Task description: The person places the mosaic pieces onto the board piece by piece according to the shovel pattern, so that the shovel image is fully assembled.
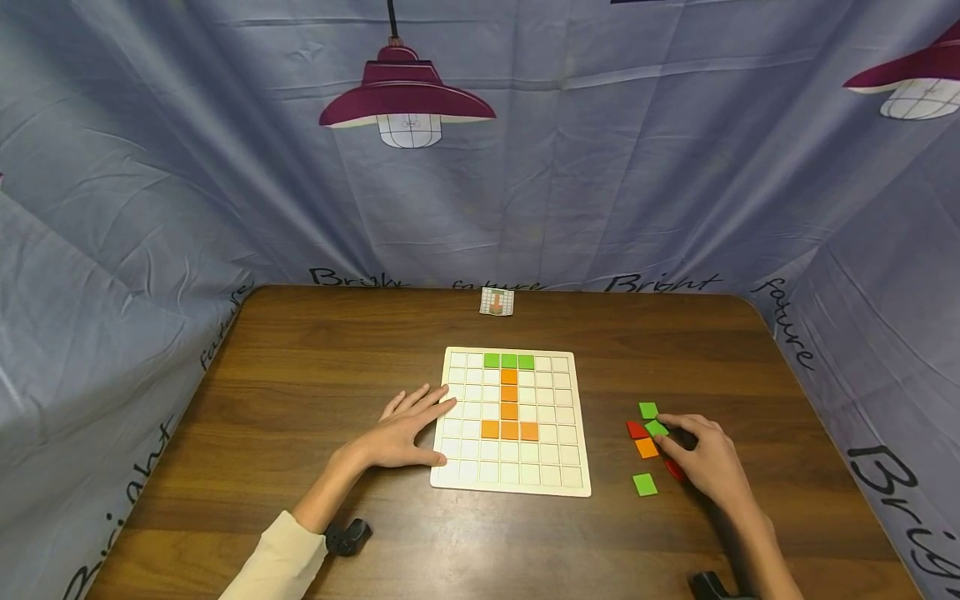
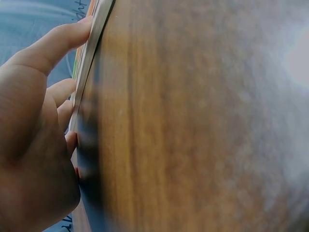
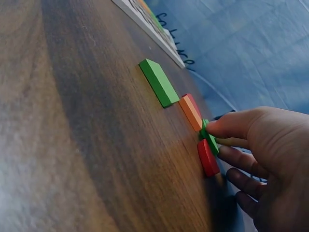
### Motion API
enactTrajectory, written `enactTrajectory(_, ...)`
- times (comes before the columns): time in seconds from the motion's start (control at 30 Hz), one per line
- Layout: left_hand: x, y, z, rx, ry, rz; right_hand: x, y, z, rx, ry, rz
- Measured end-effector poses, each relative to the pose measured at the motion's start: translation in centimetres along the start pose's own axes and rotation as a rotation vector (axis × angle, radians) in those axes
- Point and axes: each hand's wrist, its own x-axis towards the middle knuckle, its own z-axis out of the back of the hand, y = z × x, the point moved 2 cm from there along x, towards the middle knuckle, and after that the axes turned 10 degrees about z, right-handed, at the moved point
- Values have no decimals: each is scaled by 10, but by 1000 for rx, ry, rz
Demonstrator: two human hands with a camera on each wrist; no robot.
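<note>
A cream gridded board [image 1: 465, 472] lies on the table with a row of green tiles near its far edge, an orange column below it, and an orange row at the column's foot. My left hand [image 1: 401, 433] rests at the board's left edge with spread fingers; its thumb touches that edge in the left wrist view. To the right of the board, my right hand [image 1: 705, 458] pinches a green tile [image 1: 656, 428] between thumb and fingers. Around it lie an orange tile [image 1: 647, 448], a red tile [image 1: 636, 429] and another green tile [image 1: 648, 410]. A second red tile [image 3: 207, 158] sits partly under the hand.
One more green tile [image 1: 645, 485] lies apart, nearer the table's front. A small printed card [image 1: 497, 302] with a grid pattern is at the far edge of the wooden table [image 1: 337, 350]. Blue-grey curtains [image 1: 570, 183] hang behind and along both sides.
</note>
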Motion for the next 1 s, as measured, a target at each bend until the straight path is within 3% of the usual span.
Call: enactTrajectory(1.0, 1, 0, 0, -13, -5, -8, -3, -2, 0, -39, -37, 18)
